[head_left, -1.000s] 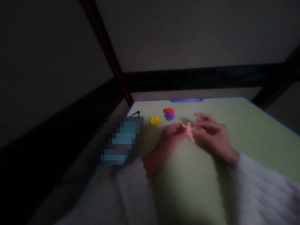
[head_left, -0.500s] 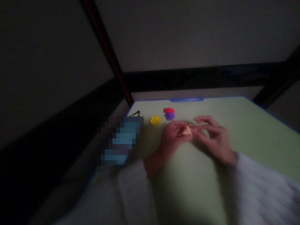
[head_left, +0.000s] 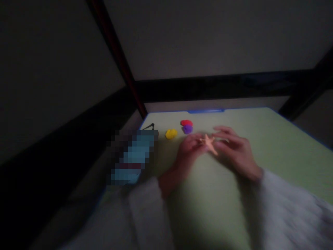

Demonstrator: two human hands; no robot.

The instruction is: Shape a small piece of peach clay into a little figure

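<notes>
A small peach-orange star-shaped piece of modelling clay [head_left: 209, 143] is held above the table by my left hand [head_left: 187, 148], its pointed arms showing past the fingertips. My right hand [head_left: 238, 150] is just to the right of the star, fingers apart and curved, with the thumb close to it. Blur hides whether that thumb touches the clay. Beyond the left hand lie a yellow lump of clay [head_left: 171, 134], a purple lump [head_left: 187, 129] and a red lump [head_left: 186, 123], the purple one right in front of the red.
The pale green table [head_left: 208, 208] has a blue edge and a blue handle-like strip [head_left: 206, 111] at its far side. A pixelated blue object [head_left: 135, 152] stands at the left edge, a dark strap or wire [head_left: 149, 126] behind it. A wall rises behind the table.
The right fingers have drawn back from the clay and spread. The star, partly covered before, now shows its arms clearly in the left hand. The lumps lie as before.
</notes>
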